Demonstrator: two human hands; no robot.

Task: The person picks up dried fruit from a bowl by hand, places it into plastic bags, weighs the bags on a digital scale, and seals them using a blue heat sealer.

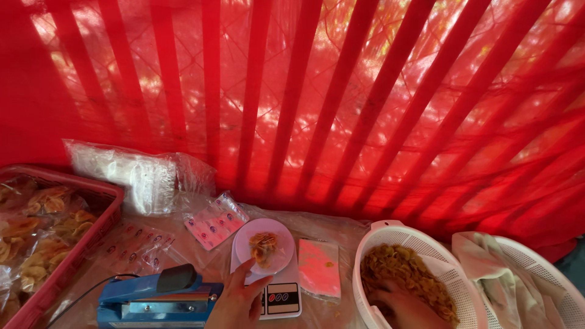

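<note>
My left hand (239, 300) reaches toward the near edge of a round white plate (277, 233) that sits on a small white digital scale (281, 298); its fingers are spread and hold nothing. A small heap of golden chips (263, 246) lies on the plate. My right hand (403, 307) is buried in a pile of chips (405, 271) inside a white perforated basket (390, 234) at the right; whether it grips any is hidden.
A blue heat sealer (155, 300) sits at the bottom left. A red crate (73, 256) holds bagged chips. Stacks of clear bags (131, 176) and printed labels (214, 222) lie behind. A second white basket (536, 268) holds a cloth. Red sheeting hangs behind.
</note>
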